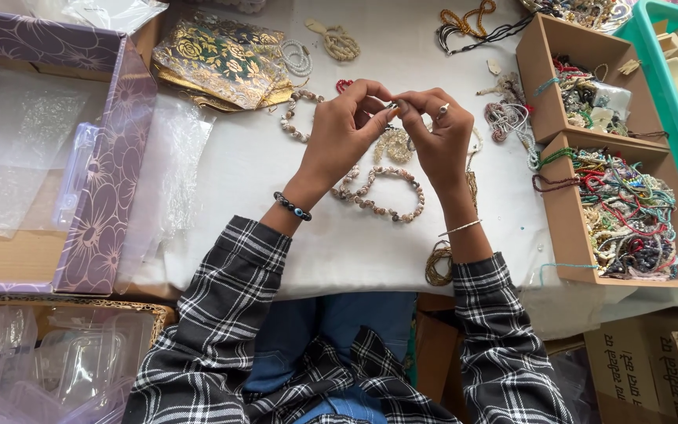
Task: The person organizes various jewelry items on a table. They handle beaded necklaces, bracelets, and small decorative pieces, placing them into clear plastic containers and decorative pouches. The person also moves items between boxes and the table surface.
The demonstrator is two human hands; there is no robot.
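Fingertips: left hand (344,126) and right hand (439,133) meet over the white cloth (276,204), thumbs and forefingers pinched together on a tiny bead piece (393,105), too small to make out.
Grip: both hands closed tight on it, other fingers curled; a ring shows on the right hand.
Doing it well: I'd say keep the pinch close to the work, wrists steady, low over the cloth so a dropped bead stays put.
Just below: one shell-bead bracelet (378,188) lying in a loop, under the hands, untouched.
Further out: one more beaded loop (298,115) by the left hand; two wooden trays (563,235) of tangled threads at right.
Left side: one gold patterned pouch pile (221,63), one purple flowered box (103,196).
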